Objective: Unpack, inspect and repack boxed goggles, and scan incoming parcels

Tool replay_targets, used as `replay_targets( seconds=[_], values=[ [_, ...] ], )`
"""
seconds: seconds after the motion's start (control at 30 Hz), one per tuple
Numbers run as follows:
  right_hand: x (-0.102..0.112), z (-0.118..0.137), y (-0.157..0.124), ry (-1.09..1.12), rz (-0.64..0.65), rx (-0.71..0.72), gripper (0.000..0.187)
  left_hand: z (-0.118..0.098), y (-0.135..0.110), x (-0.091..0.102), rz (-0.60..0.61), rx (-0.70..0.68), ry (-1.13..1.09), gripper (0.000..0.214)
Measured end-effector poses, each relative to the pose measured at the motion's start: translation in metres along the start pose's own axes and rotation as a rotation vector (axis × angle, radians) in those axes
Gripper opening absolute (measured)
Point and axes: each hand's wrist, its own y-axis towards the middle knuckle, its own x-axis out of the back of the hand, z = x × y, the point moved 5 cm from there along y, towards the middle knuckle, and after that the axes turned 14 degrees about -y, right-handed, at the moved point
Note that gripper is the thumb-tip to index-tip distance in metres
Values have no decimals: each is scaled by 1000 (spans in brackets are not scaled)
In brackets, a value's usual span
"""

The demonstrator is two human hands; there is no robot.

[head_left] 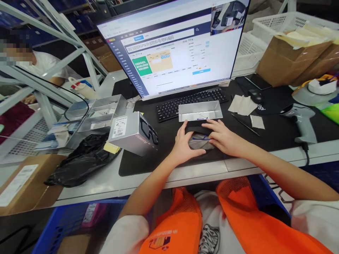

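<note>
Between my hands, on the black desk mat, is a dark-rimmed case (200, 129) with a grey, cloth-like inside or cover (200, 143). A thin blue piece (199, 138) lies across it; its kind is unclear. My left hand (183, 146) curls round the case's left end, its thumb along the near side. On the right end, my right hand (225, 138) grips with fingers over the far edge. Just beyond stands an open silver box tray (200, 111) with something small inside. To the left, a silver carton (135, 134) printed with dark eyewear stands tilted to my view.
A monitor (174, 53) and keyboard (190, 103) stand behind. Right are grey cloths (242, 104), a black pen-like tool (245, 124), a mouse (255, 95) and a barcode scanner (303, 121). Left are a black plastic bag (82, 160) and a cardboard box (29, 181). Another person sits far left.
</note>
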Motion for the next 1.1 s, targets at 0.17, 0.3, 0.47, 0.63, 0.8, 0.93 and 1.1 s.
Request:
replay_targets(
  seconds=[0.17,0.3,0.47,0.63,0.8,0.93,1.1],
  values=[
    [11,-2,5,318,-137,-115,27,0,2,9,-72,-77,10,69],
    [14,-7,13,400,-207,-164,33,0,4,13,-79,-84,-2,73],
    [-2,-35,6,571,-267,-299,39,12,7,17,-136,-98,-207,71],
    [-21,-62,-5,715,-346,-504,48,27,8,13,-104,-39,-396,78],
    [-7,-41,-14,541,-419,-383,37,27,11,3,33,-84,-379,89],
    [1,-21,-24,404,-486,-288,41,35,14,-2,118,-86,-452,97],
    [3,-25,-28,577,-845,-402,32,41,13,-5,208,-36,-484,108]
  ],
)
